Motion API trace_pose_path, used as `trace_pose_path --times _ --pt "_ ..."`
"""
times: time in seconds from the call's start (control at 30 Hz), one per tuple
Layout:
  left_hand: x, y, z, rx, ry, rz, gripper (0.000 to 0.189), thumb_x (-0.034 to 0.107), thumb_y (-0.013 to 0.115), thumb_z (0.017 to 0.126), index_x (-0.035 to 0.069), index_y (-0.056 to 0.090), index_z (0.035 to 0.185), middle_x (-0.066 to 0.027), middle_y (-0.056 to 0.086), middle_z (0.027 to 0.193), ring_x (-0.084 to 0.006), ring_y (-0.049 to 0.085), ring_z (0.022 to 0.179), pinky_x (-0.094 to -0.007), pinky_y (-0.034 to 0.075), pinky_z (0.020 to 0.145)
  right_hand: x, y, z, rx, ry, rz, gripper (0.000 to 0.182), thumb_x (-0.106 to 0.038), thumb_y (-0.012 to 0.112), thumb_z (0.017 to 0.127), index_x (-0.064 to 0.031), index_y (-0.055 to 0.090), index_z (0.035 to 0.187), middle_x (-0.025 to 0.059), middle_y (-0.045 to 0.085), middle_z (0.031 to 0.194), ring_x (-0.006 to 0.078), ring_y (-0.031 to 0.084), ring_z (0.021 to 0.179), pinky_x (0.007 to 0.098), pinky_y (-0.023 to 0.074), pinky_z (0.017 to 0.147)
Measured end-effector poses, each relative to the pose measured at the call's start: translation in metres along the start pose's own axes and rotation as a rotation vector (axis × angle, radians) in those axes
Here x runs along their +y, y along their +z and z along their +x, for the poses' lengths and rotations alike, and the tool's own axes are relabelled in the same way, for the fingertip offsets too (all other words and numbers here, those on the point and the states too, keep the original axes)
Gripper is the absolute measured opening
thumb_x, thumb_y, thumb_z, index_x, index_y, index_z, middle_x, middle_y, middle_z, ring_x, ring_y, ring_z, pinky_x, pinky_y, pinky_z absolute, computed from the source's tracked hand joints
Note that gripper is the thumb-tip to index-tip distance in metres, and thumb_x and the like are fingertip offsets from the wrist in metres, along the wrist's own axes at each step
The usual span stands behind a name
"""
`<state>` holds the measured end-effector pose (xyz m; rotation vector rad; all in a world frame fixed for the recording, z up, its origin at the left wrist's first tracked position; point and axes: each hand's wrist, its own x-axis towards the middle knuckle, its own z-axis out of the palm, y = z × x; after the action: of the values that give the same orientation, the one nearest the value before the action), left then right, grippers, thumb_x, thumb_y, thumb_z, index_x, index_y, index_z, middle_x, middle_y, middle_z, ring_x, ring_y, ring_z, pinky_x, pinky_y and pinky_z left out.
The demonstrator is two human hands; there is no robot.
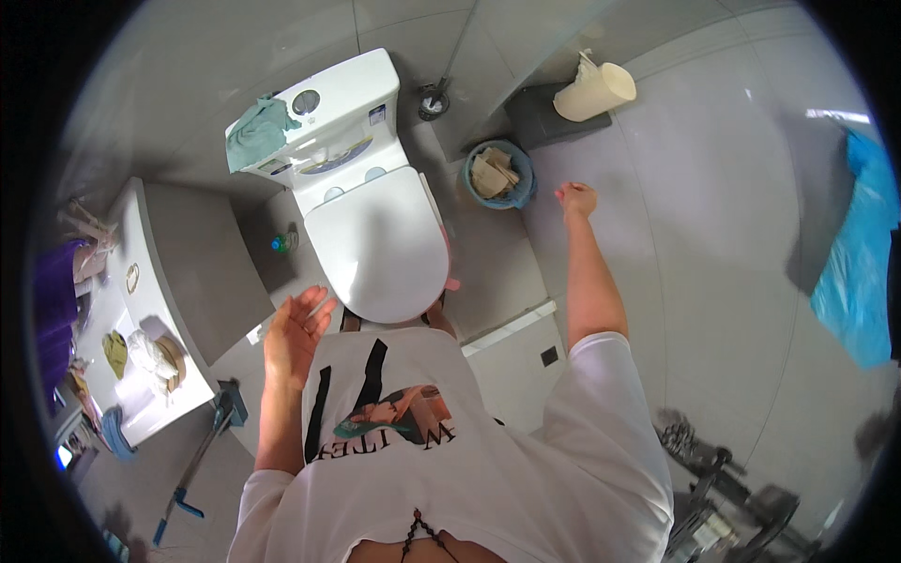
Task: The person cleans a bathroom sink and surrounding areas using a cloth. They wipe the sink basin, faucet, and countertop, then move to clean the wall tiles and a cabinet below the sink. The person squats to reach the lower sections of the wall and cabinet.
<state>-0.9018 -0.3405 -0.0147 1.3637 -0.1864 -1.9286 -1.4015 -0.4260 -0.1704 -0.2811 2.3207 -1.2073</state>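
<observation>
A white toilet [380, 246] stands before me with its lid down. A crumpled green cloth [260, 134] is draped over the left end of its cistern, beside the round flush button [306, 103]. My left hand [299, 334] hangs near the lid's front left edge, palm turned up, fingers spread, nothing in it. My right hand [578, 201] is out to the right with its fingers curled in; I see nothing held in it. Nearest to it is a waste bin [529, 184] with a blue liner, holding crumpled paper [494, 172].
A toilet brush in its holder [433, 105] stands behind the bin. A paper roll [595, 93] lies on a dark box [538, 112]. At left, a white-topped cabinet [200, 394] carries cloths; a squeegee-like tool [200, 454] leans beside it. A blue plastic bag [859, 274] hangs far right.
</observation>
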Motion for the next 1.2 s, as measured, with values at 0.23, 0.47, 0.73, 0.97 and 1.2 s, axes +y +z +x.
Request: trace_pose_path --times 0.23,0.47,0.73,0.97,1.2 --pt "-0.058 0.043 -0.003 0.12 -0.056 0.003 0.042 0.029 0.033 0.095 -0.005 0.048 0.116 -0.0164 0.053 0.118 -0.0262 0.054 0.106 -0.0323 0.041 0.09 0.075 0.035 0.129 -0.197 -0.047 -0.314 0.018 -0.014 0.059 0.081 0.0001 0.065 0.09 0.0152 0.065 0.089 0.0272 0.063 0.081 0.037 0.0491 0.069" --pt "-0.076 0.059 0.003 0.169 -0.033 0.046 0.045 0.032 0.038 0.093 -0.004 0.049 0.117 -0.016 0.054 0.118 -0.0261 0.053 0.108 -0.0323 0.04 0.09 0.069 0.049 0.144 -0.269 -0.026 -0.454 0.027 -0.03 0.062 0.079 -0.012 0.066 0.099 0.0066 0.064 0.103 0.0264 0.057 0.098 0.0428 0.0393 0.084" --pt "-0.076 0.076 0.012 0.206 -0.026 0.068 0.044 0.029 0.037 0.094 -0.006 0.047 0.118 -0.0179 0.052 0.12 -0.0263 0.053 0.107 -0.0328 0.041 0.091 0.062 0.042 0.167 -0.283 -0.014 -0.819 0.041 -0.039 0.071 0.072 -0.0236 0.062 0.109 -0.0029 0.062 0.108 0.0236 0.038 0.119 0.0498 0.0225 0.096" --pt "-0.08 0.081 0.019 0.224 -0.021 0.079 0.042 0.025 0.037 0.094 -0.008 0.046 0.118 -0.0199 0.051 0.12 -0.0276 0.053 0.107 -0.0351 0.041 0.093 0.064 0.042 0.159 -0.282 -0.139 -0.891 0.043 -0.039 0.069 0.073 -0.0244 0.061 0.113 -0.0023 0.06 0.114 0.0232 0.036 0.12 0.051 0.0205 0.096" --pt "-0.082 0.081 0.021 0.211 0.004 0.066 0.042 0.024 0.038 0.093 -0.009 0.047 0.117 -0.0207 0.053 0.118 -0.0284 0.054 0.105 -0.036 0.042 0.093 0.06 0.032 0.164 -0.314 -0.179 -0.699 0.015 -0.025 0.064 0.076 -0.0228 0.069 0.09 -0.0037 0.059 0.115 0.0236 0.044 0.112 0.0515 0.0224 0.092"
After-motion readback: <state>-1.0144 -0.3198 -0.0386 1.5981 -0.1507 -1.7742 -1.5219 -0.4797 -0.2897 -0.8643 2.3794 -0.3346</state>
